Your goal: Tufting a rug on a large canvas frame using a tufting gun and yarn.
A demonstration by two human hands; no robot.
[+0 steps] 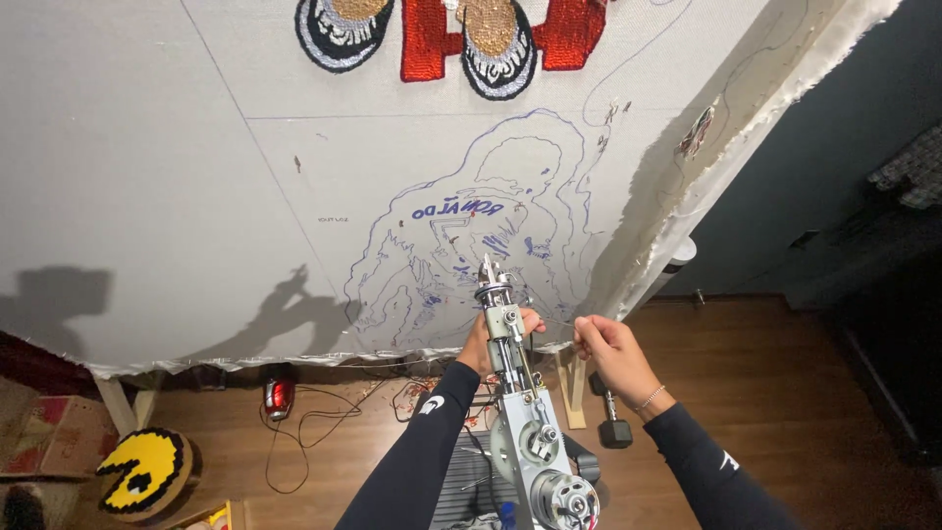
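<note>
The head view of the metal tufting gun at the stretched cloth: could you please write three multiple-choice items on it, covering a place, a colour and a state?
1. Where does the metal tufting gun point?
A. at the blue outline drawing on the white stretched cloth
B. at the wooden floor
C. at the dumbbell

2. What colour is the round tufted rug on the floor at lower left?
A. green
B. yellow and black
C. white

3. What is the right hand doing?
A. lying flat on the cloth
B. pinching something thin beside the gun
C. gripping the dumbbell

Answers:
1 A, the tip meets the blue outline drawing.
2 B, the rug shows both colours.
3 B, the right hand has its fingers pinched.
</note>
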